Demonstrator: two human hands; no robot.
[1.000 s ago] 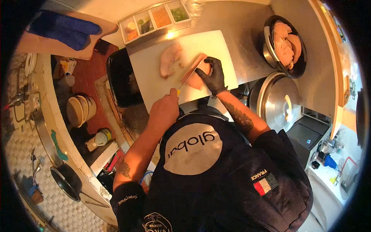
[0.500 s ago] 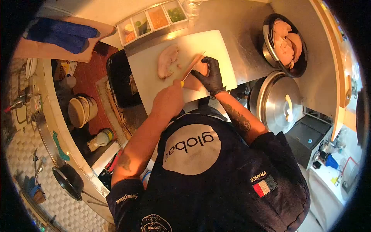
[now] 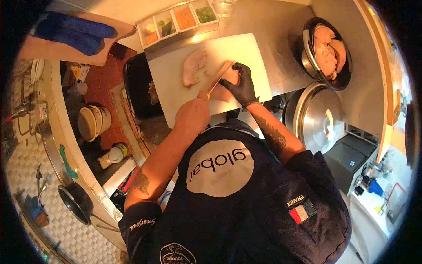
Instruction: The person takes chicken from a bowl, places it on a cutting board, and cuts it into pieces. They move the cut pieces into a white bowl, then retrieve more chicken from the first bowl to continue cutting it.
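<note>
My bare left hand (image 3: 192, 115) is wrapped round the handle of a knife (image 3: 215, 83), whose blade points up and to the right across a piece of raw meat (image 3: 222, 93) on the white cutting board (image 3: 169, 66). My right hand (image 3: 241, 86), in a black glove, presses on the same meat beside the blade, its fingers bent over it. Another flat, pale slice of meat (image 3: 193, 67) lies on the board to the left, with small scraps near it.
Behind the board stands a tray of chopped ingredients (image 3: 184, 18). A black bowl of meat (image 3: 327, 53) is at the upper right, above a large metal lid (image 3: 320, 115). A black tub (image 3: 138, 88) stands left of the board.
The view has shifted slightly, so the board and tray appear a little further right. Both hands keep their places at the knife and the meat.
</note>
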